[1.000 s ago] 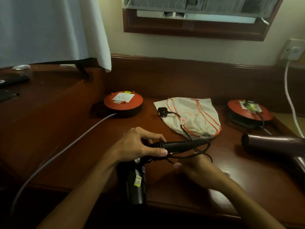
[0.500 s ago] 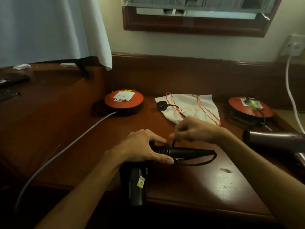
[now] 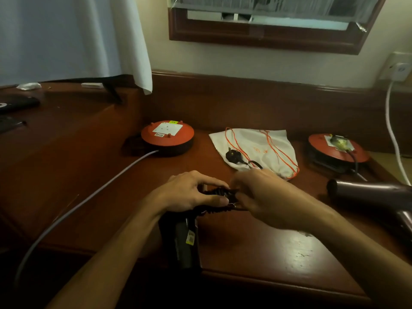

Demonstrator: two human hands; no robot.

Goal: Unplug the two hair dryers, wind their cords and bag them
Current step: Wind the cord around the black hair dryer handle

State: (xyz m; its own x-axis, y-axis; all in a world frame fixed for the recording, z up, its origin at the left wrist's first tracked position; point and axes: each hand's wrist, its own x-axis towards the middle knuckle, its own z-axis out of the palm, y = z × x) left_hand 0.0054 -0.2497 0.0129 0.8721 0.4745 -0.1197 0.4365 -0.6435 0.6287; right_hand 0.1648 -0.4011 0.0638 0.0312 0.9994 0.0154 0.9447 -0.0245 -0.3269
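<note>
A black hair dryer (image 3: 182, 237) lies at the desk's front edge, its body pointing toward me and its handle to the right. My left hand (image 3: 191, 192) grips the handle over the wound black cord. My right hand (image 3: 260, 192) holds the cord against the handle from the right. The cord's free end runs up to a black plug (image 3: 233, 156) lying on the white drawstring bag (image 3: 263, 148) with orange strings. A second, brown hair dryer (image 3: 374, 195) lies at the right, its cord plugged into the right red cable reel (image 3: 338, 148).
A left red cable reel (image 3: 167, 136) has a bare socket on top and a grey cable (image 3: 89, 197) trailing off to the lower left. A white cable (image 3: 394, 134) hangs from a wall socket (image 3: 399, 68). A raised wooden ledge (image 3: 66, 121) stands at the left.
My right hand went from under the handle, up over it with the cord, and now down onto the handle again. The plug has slid closer along the bag. My left hand kept its grip.
</note>
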